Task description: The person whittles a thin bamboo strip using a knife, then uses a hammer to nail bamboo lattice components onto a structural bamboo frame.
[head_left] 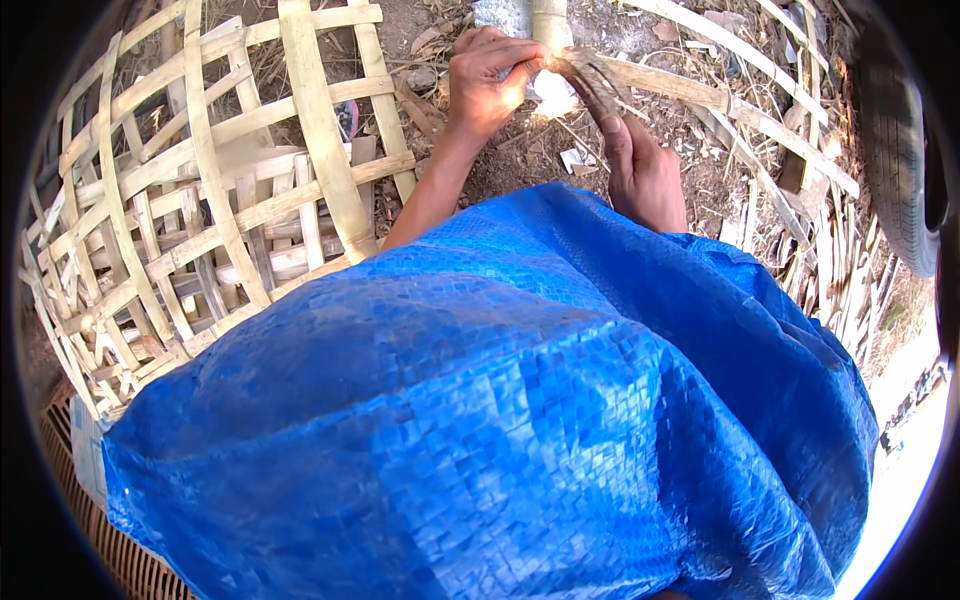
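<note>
At 12 o'clock the left hand [490,85] had its fingers narrowed in a pinch on the near end of a bamboo strip [690,88], which ran from there toward 2 o'clock. At 2 o'clock the right hand [645,175] had its fingers wrapped around a curved, dark knife-like tool [598,97], whose far end met the strip just beside the left fingertips. A bamboo pole [549,25] stood at 12 o'clock, just beyond the left hand. An open bamboo lattice [325,130] filled 10 o'clock, and a tyre [895,150] sat near the rim at 2 o'clock. A blue woven plastic sheet [480,420] spread from the centre to 6 o'clock, nearer than both hands.
</note>
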Motion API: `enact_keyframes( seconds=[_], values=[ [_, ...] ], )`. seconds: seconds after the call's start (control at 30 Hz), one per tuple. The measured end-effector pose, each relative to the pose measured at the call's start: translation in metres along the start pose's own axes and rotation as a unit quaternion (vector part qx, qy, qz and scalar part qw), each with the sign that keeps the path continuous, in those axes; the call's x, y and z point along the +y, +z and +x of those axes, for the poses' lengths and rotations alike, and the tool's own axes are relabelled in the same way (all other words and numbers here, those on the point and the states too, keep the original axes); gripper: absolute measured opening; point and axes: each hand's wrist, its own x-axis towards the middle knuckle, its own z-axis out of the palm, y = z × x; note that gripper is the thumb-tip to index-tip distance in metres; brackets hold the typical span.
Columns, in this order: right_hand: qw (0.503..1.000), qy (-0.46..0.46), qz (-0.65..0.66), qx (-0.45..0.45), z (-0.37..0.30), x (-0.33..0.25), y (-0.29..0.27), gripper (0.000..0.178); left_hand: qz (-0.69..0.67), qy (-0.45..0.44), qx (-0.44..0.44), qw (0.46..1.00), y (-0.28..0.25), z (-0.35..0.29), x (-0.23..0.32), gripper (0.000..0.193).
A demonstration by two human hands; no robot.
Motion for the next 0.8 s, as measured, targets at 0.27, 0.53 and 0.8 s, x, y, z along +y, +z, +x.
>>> enact_keyframes(
  seconds=[0.27,0.53,0.8],
  values=[
    [0.999,0.028,0.027,0.007,0.001,0.007,0.000,0.043,0.013,-0.004,-0.031,0.999,-0.007,0.007,0.008,0.008],
    [0.993,0.116,0.015,-0.007,0.007,0.005,-0.001,0.054,-0.061,-0.009,-0.057,0.996,-0.008,0.014,0.007,0.010],
    [1.000,0.017,0.019,0.015,0.003,0.001,0.000,0.051,0.035,0.007,0.000,0.999,-0.003,0.006,0.007,0.008]
  ],
)
